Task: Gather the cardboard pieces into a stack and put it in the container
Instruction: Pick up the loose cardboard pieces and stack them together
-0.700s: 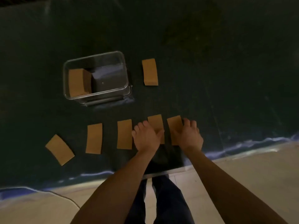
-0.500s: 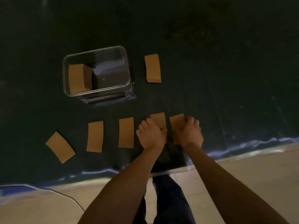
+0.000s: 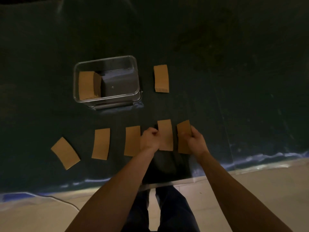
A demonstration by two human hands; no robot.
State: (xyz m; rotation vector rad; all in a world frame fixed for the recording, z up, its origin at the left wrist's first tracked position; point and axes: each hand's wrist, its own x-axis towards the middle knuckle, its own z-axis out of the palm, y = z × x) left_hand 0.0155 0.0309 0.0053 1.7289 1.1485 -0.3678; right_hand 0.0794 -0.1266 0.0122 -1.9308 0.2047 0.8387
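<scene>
1. Head view: five tan cardboard pieces lie in a loose row on a dark mat [image 3: 217, 81], each slightly curved, plain-faced and unprinted.
2. Left hand [image 3: 149, 140] is clenched on the left edge of the fourth piece [image 3: 165, 136].
3. Right hand [image 3: 195, 139] grasps the right edge of the fifth piece [image 3: 183, 136]; both pieces sit near the mat's front edge.
4. Third piece [image 3: 132, 140] lies just beside the left hand; second piece [image 3: 101, 144] and the tilted first piece [image 3: 65, 153] lie further left, apart.
5. Clear plastic container [image 3: 133, 67] stands behind the row, with a stack of pieces [image 3: 87, 85] against its left wall.
6. Separate small stack [image 3: 161, 78] lies right of the container.
7. No readable writing or labels anywhere.
</scene>
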